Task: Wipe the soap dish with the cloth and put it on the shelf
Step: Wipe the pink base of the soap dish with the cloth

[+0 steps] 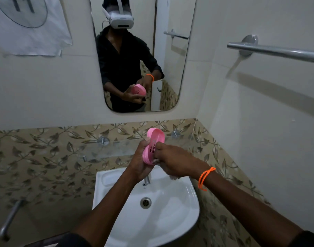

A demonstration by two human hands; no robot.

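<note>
The left hand [141,158] grips the pink soap dish [153,146] from its 9 o'clock side, holding it up on edge over the sink [170,220]. The right hand [172,164] reaches in from 3 o'clock — fingers curled round a bit of white cloth [156,160], pressed on the dish's holes, in front of the glass shelf [117,148].

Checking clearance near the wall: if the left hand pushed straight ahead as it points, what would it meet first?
Probably the glass shelf just beyond the left hand and its pink soap dish, then the leaf-patterned tiles; depth is unclear.
</note>
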